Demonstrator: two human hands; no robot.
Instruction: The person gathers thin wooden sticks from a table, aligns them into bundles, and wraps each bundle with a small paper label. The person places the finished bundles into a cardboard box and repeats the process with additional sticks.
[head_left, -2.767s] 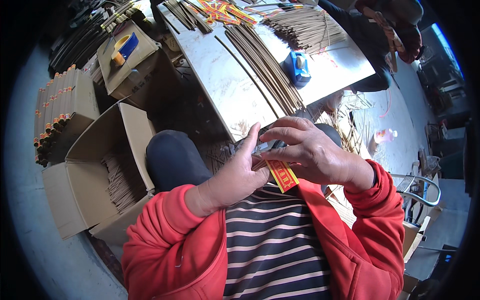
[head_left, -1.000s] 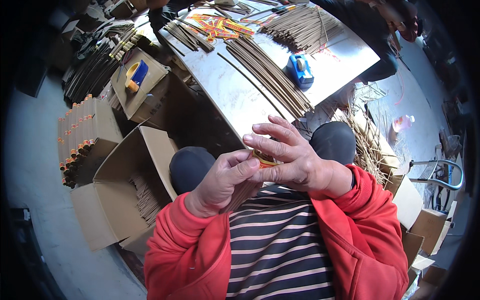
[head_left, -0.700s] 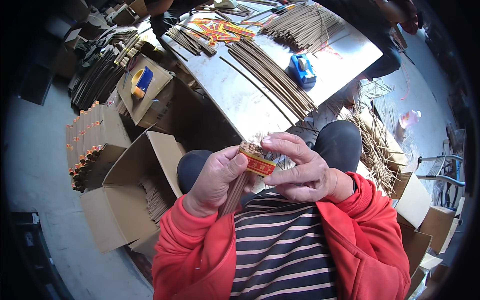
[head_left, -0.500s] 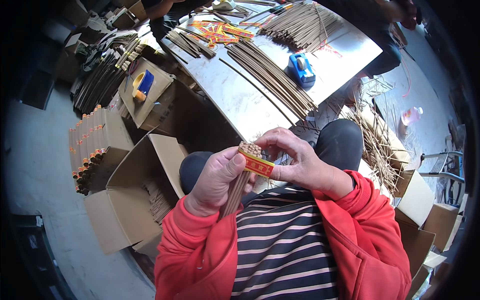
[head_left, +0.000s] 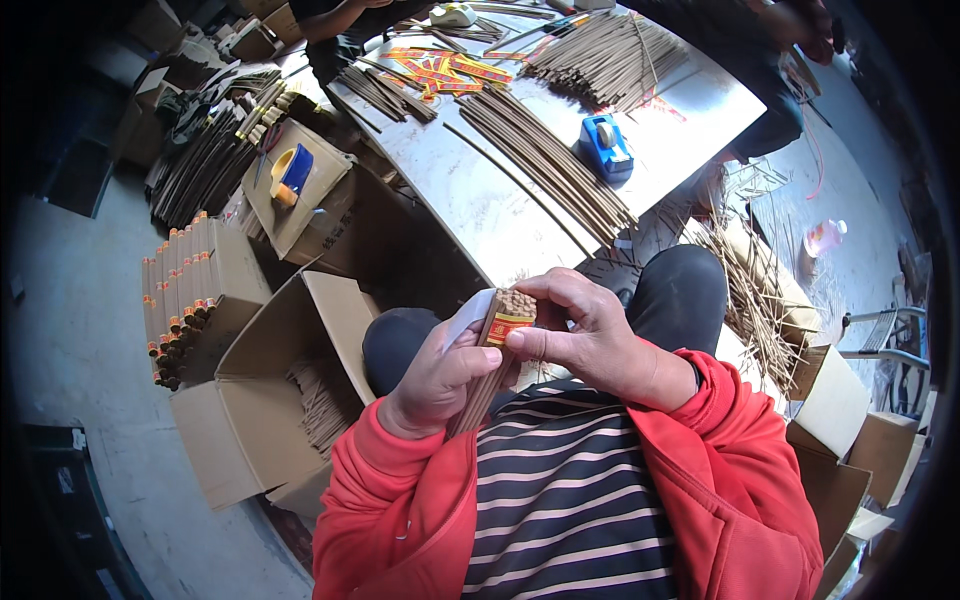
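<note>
A bundle of brown incense sticks (head_left: pixel 478 402) stands tilted in front of my chest, its round ends at the top. My left hand (head_left: pixel 430 385) is closed around the sticks below a red and yellow paper label (head_left: pixel 508 327). On the left of the bundle a white paper flap (head_left: pixel 468 318), seemingly the label's back, sticks out above the left fingers. My right hand (head_left: pixel 615 345) grips the bundle's upper end, its thumb pressed on the label and its index finger over the far side. The fingers behind the sticks are hidden.
Ahead, the table (head_left: pixel 500 240) carries a row of loose sticks (head_left: pixel 545 160), a blue tape dispenser (head_left: pixel 605 148) and scattered labels (head_left: pixel 440 75). Left of me stands an open cardboard box (head_left: pixel 235 430) with sticks inside, near labelled bundles (head_left: pixel 180 280). Another person's arm (head_left: pixel 335 20) shows beyond the table.
The label, earlier stretched rightward off the bundle, now lies around its front, and a white flap shows at left. My right hand has closed in on the bundle's top.
</note>
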